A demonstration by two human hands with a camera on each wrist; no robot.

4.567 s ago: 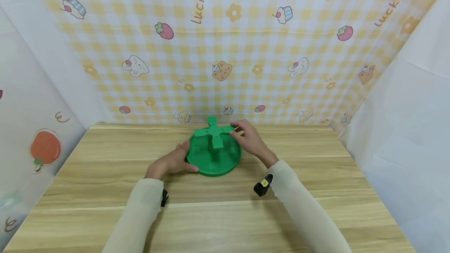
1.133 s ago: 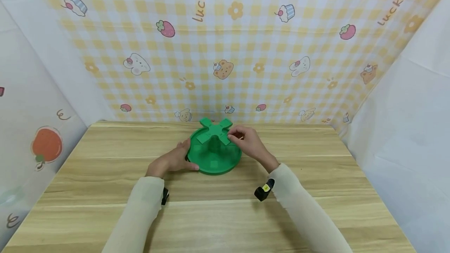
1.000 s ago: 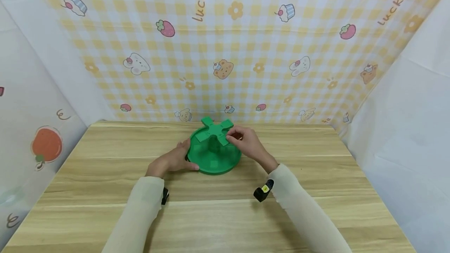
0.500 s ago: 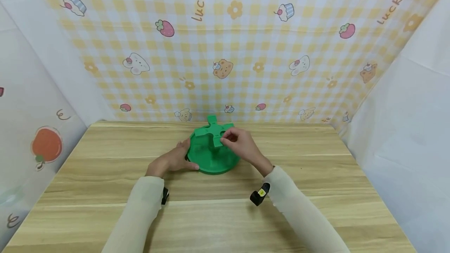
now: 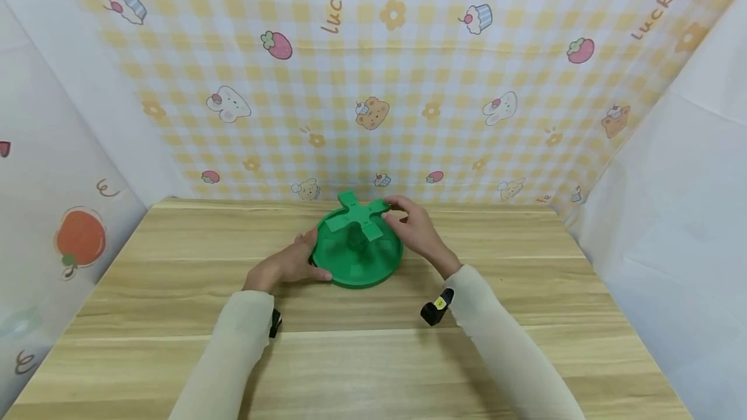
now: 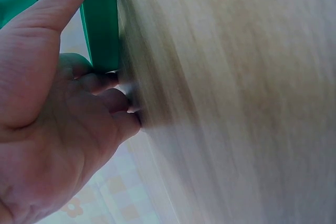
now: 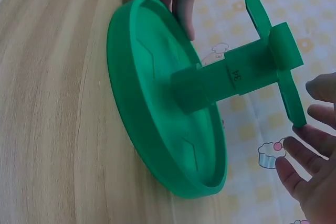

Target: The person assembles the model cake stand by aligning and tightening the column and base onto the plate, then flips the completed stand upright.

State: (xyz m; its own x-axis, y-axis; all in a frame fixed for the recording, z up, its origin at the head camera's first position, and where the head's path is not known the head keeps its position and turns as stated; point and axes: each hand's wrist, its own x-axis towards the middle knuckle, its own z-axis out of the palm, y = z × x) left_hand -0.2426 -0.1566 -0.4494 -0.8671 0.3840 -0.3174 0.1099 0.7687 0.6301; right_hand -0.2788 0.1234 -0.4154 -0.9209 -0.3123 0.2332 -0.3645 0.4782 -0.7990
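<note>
A green round tray-like base (image 5: pixel 357 276) with a raised rim sits on the table in the head view. From its middle rises a post (image 7: pixel 233 74), topped by a green four-armed cross (image 5: pixel 358 214). My left hand (image 5: pixel 288 264) grips the left rim, thumb in front. Its thumb lies against the rim (image 6: pixel 102 30) in the left wrist view, with the other fingers partly hidden beyond. My right hand (image 5: pixel 415 229) is at the cross's right arm. In the right wrist view its fingers (image 7: pixel 302 153) are spread, one touching or nearly touching an arm's tip.
The wooden table (image 5: pixel 362 368) runs under both forearms. Behind it hangs a checked, patterned cloth (image 5: pixel 373 70), close to the base's far side. White cloth walls (image 5: pixel 683 212) stand at the sides. A black wrist camera (image 5: pixel 436 306) hangs under the right wrist.
The cross has turned on its post and now stands slightly askew. My right hand has shifted from the front arm, back and right, and its fingers have parted. The left hand stays put.
</note>
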